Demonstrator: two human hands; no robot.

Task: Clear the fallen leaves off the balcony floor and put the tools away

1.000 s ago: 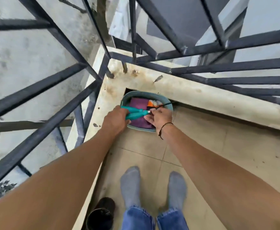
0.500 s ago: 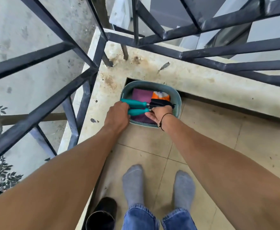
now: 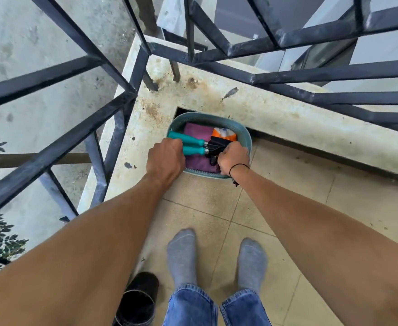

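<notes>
Railing [image 3: 80, 67] bars cross the left and top of view, above a stained ledge [image 3: 275, 114]. Left hand [image 3: 166, 158] curls round the teal handles [image 3: 193, 147] of the shears; its fingers are hidden. Right hand [image 3: 233, 160] grips the black head [image 3: 217, 143], blades concealed. Shears lie across the basket [image 3: 217, 116], which is wedged into the ledge corner on the floor [image 3: 322, 196]. Open tile lies rightward. A black pot [image 3: 138, 300] is cut off at the bottom edge.

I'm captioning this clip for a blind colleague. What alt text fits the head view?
Both hands lower teal-handled garden tools into a teal basket in the balcony corner: left hand grips the handles, right hand the black heads. A purple cloth lies inside; grey-socked feet stand on beige tiles.
</notes>
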